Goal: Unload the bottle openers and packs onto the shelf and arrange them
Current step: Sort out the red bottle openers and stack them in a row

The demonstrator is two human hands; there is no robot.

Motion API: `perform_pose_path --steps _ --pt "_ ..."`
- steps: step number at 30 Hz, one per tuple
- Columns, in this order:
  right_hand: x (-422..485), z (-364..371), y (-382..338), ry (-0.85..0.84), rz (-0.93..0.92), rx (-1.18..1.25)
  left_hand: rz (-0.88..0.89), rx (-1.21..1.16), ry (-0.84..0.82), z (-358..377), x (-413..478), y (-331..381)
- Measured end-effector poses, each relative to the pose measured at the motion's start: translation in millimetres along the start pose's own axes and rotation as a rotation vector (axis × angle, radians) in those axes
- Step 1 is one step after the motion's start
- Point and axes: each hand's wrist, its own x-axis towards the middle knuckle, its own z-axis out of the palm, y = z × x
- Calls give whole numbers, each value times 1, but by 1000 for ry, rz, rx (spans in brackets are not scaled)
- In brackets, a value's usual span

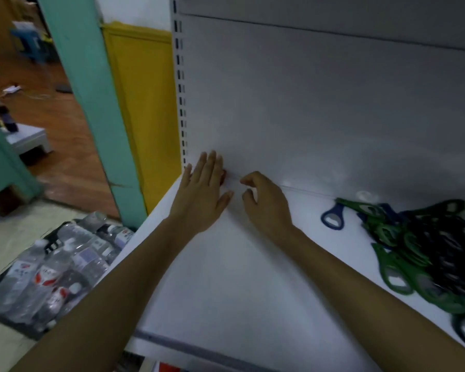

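While both forearms are reaching in over the white shelf, the left hand is lying flat at the shelf's back left corner, right where the board is meeting the grey back panel. Its grip is spread, with the fingers straight and side by side and the thumb angled out toward the right hand. A small red thing is peeking out at the edge of the left fingers, against the back panel; it is too hidden to name.

The right hand is hovering just beside the left one, knuckles up, with its fingers and thumb curling inward. Nothing is showing between them, and I cannot tell whether this grip is pinching something or closing on air.

The bottle openers are lying in a loose, tangled heap of green, dark and blue handles on the right part of the shelf, well apart from both hands. One blue opener is lying at the heap's left edge, near the back panel.

Down on the floor to the left of the shelf, a wrapped pack of water bottles is lying with its white caps showing. A teal post and a yellow panel are standing beside the shelf's slotted upright.
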Motion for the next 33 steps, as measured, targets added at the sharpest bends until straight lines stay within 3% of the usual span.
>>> perform_pose_path --steps 5,9,12,15,22,25,29,33 --pt "-62 -105 40 287 50 4 270 -285 21 -4 19 118" --pt "-135 -184 87 456 239 -83 359 -768 -6 10 23 259" --pt "-183 -230 124 531 389 -212 298 -1153 -106 20 10 349" --pt "-211 -260 149 568 485 -310 225 -1347 -221 32 -1 400" --pt "-205 -262 174 229 573 -632 290 -1338 -50 48 -1 401" --pt "-207 -258 171 320 527 -715 206 -1379 -58 47 2 398" --pt "-207 -255 167 438 437 -758 233 -1356 -65 45 -1 399" --pt "-206 -256 167 542 401 -775 248 -1206 54 45 0 398"
